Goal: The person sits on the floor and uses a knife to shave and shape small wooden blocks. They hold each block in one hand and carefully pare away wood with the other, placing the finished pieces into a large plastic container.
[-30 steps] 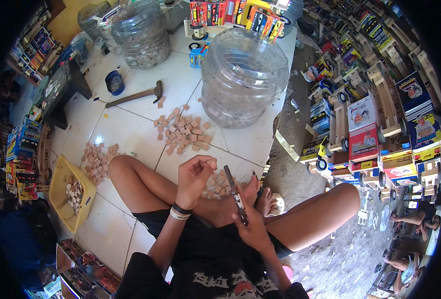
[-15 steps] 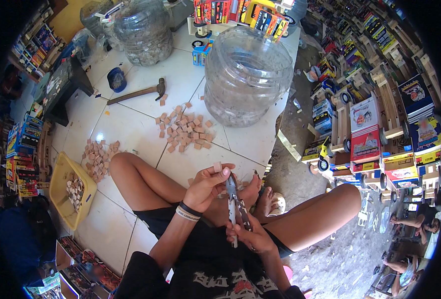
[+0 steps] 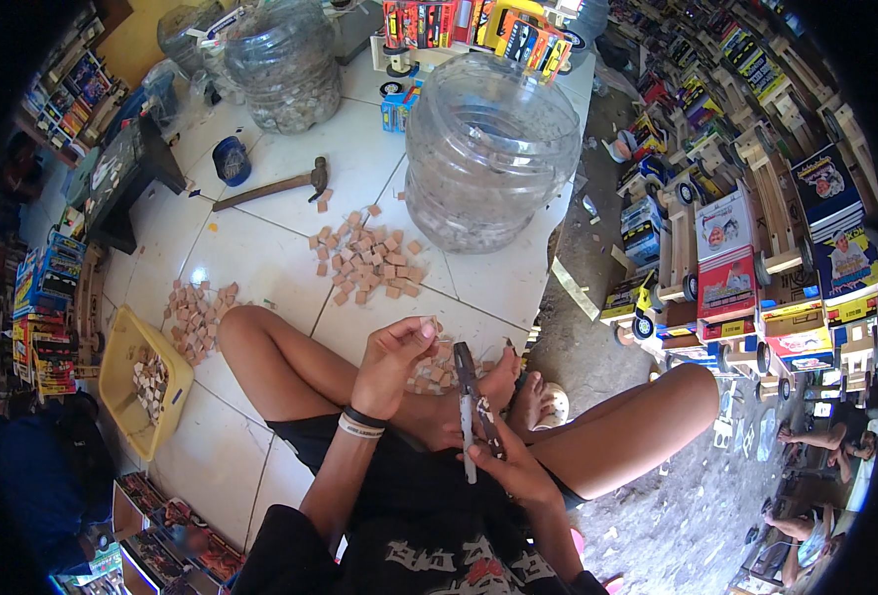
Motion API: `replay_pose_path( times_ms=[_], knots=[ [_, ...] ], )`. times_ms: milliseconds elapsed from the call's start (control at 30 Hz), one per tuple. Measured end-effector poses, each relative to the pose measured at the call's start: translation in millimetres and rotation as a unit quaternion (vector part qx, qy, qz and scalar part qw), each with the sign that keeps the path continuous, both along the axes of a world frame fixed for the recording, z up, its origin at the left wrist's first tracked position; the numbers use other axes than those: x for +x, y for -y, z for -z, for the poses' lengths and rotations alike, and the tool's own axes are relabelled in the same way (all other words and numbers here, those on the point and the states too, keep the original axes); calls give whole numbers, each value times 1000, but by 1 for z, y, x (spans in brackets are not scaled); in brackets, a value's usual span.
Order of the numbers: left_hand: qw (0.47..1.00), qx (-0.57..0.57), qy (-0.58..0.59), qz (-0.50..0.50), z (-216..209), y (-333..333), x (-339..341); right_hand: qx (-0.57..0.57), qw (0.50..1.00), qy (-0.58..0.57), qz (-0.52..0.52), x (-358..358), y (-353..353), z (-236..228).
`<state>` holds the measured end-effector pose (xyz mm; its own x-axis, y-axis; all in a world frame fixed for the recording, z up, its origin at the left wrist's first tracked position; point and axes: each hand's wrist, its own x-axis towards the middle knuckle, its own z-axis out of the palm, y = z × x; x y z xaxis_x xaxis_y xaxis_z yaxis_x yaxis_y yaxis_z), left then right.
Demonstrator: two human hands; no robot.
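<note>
My left hand (image 3: pixel 391 362) is closed in a pinch, with a small wooden block (image 3: pixel 436 324) mostly hidden between thumb and fingers. In my right hand (image 3: pixel 516 474) is a pair of pliers (image 3: pixel 466 392) with worn, flecked handles, its dark jaws pointing away from me. The jaws are apart from the left hand's fingertips. Beneath the hands, several small wooden blocks (image 3: pixel 434 373) lie on the tiles by my bare foot. A larger heap of blocks (image 3: pixel 367 260) is spread farther ahead, and another pile (image 3: pixel 199 315) lies beyond my left knee.
A yellow tub (image 3: pixel 173 402) with pale pieces stands at the left. Ahead are a hammer (image 3: pixel 270 185), a blue cup (image 3: pixel 232 161) and a large clear plastic container (image 3: pixel 493 149). Stacked wooden toy trucks (image 3: pixel 731 263) line the right side, where other people (image 3: pixel 823 446) sit.
My left hand has drawn away to the left and slightly up from the pliers' jaws. The pliers now point more straight ahead, with the blocks below showing more.
</note>
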<state>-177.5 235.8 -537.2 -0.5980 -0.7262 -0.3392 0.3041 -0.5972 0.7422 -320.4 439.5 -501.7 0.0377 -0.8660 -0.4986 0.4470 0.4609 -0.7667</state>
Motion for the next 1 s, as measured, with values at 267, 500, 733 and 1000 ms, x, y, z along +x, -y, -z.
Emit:
replay_pose_path(
  times_ms=[267, 500, 733, 1000],
  knots=[
    [992, -105, 47, 58, 4, -9, -7, 96, 993, 47, 45, -10, -6, -14],
    [988, -120, 63, 69, 7, -20, -17, 75, 995, 55, 33, -6, 0, -34],
    [985, -155, 62, 39, 7, -21, -18, 65, 996, 47, 36, -4, 3, -29],
    [985, -167, 48, 22, 8, -23, -18, 68, 997, 36, 26, 0, -1, -13]
  ],
)
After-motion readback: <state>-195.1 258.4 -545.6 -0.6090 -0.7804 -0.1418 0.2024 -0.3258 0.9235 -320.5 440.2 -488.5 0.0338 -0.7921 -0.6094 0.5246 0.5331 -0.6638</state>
